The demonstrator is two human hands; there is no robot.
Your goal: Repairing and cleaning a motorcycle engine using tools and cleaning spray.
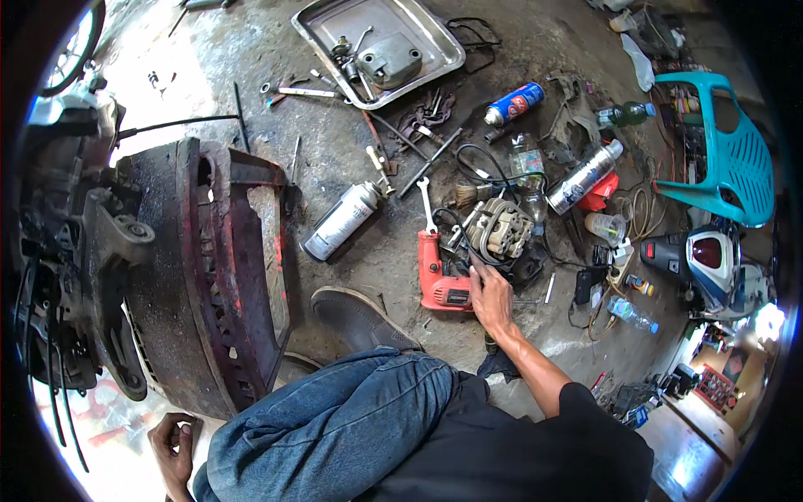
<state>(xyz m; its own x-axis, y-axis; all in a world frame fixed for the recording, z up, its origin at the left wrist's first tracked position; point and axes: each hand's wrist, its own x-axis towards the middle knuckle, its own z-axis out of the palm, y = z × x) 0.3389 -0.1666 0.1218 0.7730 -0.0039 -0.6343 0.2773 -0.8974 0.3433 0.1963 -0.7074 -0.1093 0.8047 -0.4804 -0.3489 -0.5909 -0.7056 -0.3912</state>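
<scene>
My right hand [491,297] reaches down to the floor, fingers stretched toward a metal engine cylinder head [499,230] with cooling fins. Its inner side lies against the end of a red power tool [443,289]; whether it grips anything there is not visible. An open-ended wrench [426,205] rests at the tool's upper end, beside a brush [468,195]. My left hand [171,443] hangs at the lower left beside my knee, its fingers curled and closed. What lies inside them, if anything, is hidden.
A rusty metal stand [213,276] with machinery fills the left. Around lie a white spray can [341,222], a blue can [514,104], a silver can [585,176], a metal tray [435,54] with parts, plastic bottles, cables and a teal chair [711,151]. My shoe [360,320] stands near the tool.
</scene>
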